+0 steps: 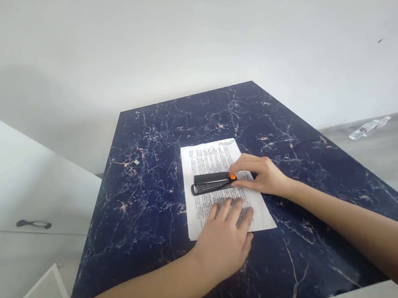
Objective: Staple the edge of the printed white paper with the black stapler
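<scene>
A printed sheet of paper (213,167) lies on a dark blue marble-patterned table (152,188). A black stapler (210,182) with an orange end lies across the middle of the sheet. My right hand (261,175) comes in from the right, its fingers pinched on the stapler's orange end. My left hand (225,239) rests flat on the lower part of the paper, fingers stretched out, just below the stapler.
A white wall stands behind the table. At left is white furniture with a dark handle (33,224). A clear plastic item (369,127) lies on the grey floor at right. The table's near edge runs under my forearms.
</scene>
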A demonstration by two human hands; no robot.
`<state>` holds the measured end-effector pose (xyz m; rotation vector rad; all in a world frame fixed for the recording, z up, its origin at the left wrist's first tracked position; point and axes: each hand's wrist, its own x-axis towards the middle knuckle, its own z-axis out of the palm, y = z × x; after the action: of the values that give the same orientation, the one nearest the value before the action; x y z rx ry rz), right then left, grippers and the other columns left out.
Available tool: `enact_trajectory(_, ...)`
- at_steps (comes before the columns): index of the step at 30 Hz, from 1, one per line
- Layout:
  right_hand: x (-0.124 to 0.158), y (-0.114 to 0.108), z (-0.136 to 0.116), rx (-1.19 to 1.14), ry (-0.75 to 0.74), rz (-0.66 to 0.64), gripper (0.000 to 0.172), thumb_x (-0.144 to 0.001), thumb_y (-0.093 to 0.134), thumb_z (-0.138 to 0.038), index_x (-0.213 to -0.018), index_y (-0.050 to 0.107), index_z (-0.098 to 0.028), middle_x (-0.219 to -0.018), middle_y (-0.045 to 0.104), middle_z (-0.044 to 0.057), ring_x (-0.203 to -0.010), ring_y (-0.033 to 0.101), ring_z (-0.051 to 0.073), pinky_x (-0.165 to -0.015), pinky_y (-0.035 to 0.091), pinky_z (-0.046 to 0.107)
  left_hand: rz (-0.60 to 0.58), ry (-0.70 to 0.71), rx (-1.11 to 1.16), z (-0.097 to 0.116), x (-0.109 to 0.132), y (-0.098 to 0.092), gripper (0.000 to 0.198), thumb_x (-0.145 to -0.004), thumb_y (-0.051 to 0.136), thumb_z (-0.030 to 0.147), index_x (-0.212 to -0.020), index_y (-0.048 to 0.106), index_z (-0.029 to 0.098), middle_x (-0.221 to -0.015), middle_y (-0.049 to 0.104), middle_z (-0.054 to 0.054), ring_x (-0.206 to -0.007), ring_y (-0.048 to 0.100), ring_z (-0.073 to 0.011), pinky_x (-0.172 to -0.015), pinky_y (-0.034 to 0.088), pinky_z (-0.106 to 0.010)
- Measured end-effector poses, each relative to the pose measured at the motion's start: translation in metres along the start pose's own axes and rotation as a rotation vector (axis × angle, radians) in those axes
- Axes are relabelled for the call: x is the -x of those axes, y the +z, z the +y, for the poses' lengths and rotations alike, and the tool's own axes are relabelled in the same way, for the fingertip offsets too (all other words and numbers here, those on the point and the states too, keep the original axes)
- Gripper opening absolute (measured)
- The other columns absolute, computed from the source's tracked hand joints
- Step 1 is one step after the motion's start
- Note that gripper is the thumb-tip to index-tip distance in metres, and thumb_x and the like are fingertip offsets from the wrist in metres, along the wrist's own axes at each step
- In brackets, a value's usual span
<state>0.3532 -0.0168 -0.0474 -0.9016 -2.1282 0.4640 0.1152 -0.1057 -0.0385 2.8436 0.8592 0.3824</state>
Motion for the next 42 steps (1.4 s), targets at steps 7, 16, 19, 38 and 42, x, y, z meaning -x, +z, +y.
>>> enact_trajectory(7, -0.001, 0.002, 0.004, -0.067, 0.017, 0.03, 0.012, -0.088, 0.081, -0.036, -0.096, 0.079, -0.028, -0.104, 0.08, 0.006, -0.094, 0.074, 0.026, -0.084, 0.064, 0.05, 0.645, -0.23, 0.577, -0.069, -0.008, -0.038, 0.018, -0.101, 0.052, 0.029, -0.1, 0.069, 0.024, -0.097, 0.069, -0.006, -0.096, 0.063, -0.0222, -0.088, 0.053, -0.041)
enact_trajectory(16, 0.0, 0.003, 0.006, -0.08, 0.041, 0.033, 0.009, -0.085, 0.084, -0.036, -0.089, 0.08, -0.028, -0.104, 0.08, 0.005, -0.089, 0.073, 0.025, -0.081, 0.063, 0.05, 1.042, -0.624, 1.525, -0.14, -0.024, -0.009, 0.027, -0.098, 0.053, 0.038, -0.099, 0.073, 0.021, -0.12, 0.071, -0.008, -0.12, 0.065, -0.0232, -0.114, 0.045, -0.042)
enact_trajectory(19, 0.0, 0.003, 0.004, -0.075, 0.064, 0.034, 0.01, -0.085, 0.083, -0.037, -0.086, 0.079, -0.027, -0.103, 0.08, 0.005, -0.09, 0.073, 0.025, -0.082, 0.063, 0.05, 0.991, -0.604, 1.489, -0.133, -0.025, -0.01, 0.033, -0.1, 0.051, 0.041, -0.098, 0.075, 0.019, -0.115, 0.075, -0.01, -0.116, 0.068, -0.0243, -0.114, 0.046, -0.043)
enact_trajectory(38, -0.017, 0.006, -0.009, 0.051, 0.171, -0.171, 0.066, -0.077, 0.088, -0.048, -0.134, 0.062, -0.026, -0.127, 0.07, 0.008, -0.111, 0.064, 0.027, -0.092, 0.055, 0.046, 0.999, -0.666, 1.368, -0.118, -0.023, -0.001, 0.046, -0.103, 0.044, 0.046, -0.093, 0.08, 0.018, -0.103, 0.079, -0.013, -0.106, 0.074, -0.0254, -0.109, 0.052, -0.046)
enact_trajectory(42, -0.027, 0.022, -0.019, 0.082, 0.179, -0.229, 0.028, -0.084, 0.081, -0.036, -0.107, 0.072, -0.024, -0.094, 0.071, 0.003, -0.091, 0.064, 0.022, -0.079, 0.052, 0.038, 1.009, -0.663, 1.392, -0.118, -0.022, -0.003, 0.045, -0.103, 0.045, 0.046, -0.093, 0.078, 0.018, -0.105, 0.078, -0.013, -0.107, 0.074, -0.0248, -0.11, 0.052, -0.046)
